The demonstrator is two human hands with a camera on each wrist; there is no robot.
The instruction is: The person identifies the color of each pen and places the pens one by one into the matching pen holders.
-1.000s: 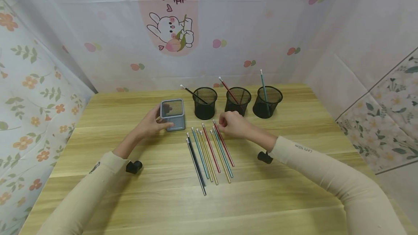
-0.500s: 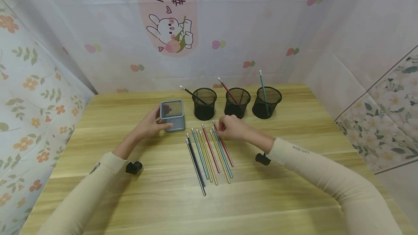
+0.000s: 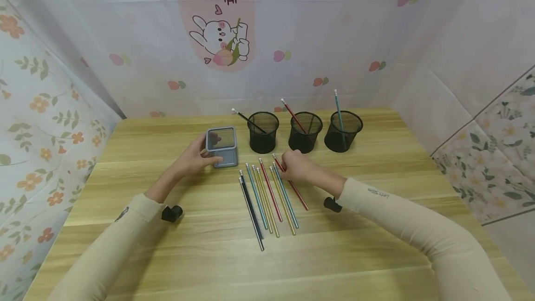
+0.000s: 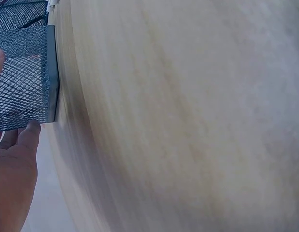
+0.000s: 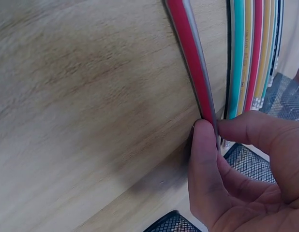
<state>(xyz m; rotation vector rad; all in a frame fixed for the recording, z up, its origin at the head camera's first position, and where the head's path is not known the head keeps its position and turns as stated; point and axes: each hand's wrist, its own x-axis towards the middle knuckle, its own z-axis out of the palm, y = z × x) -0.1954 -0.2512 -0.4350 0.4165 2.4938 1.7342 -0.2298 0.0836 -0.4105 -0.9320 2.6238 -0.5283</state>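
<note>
My left hand holds a square grey mesh pen holder, thumb on its front and fingers around its left side. The holder stands upright on the table; the left wrist view shows its mesh wall beside the fingers. In my right hand, thumb and fingertips pinch a red pencil near its eraser end. That pencil slants apart from the row, at the row's right. Left of it lie several pencils: another red one, teal ones, gold ones and black ones.
Three round black mesh cups stand along the table's back: the left cup holds a black pencil, the middle cup a red one, the right cup a teal one. A printed curtain hangs behind the wooden table.
My right hand has closed on the rightmost red pencil, and the pencil's lower end has swung right, away from the row. The left hand stays at the grey pen holder.
</note>
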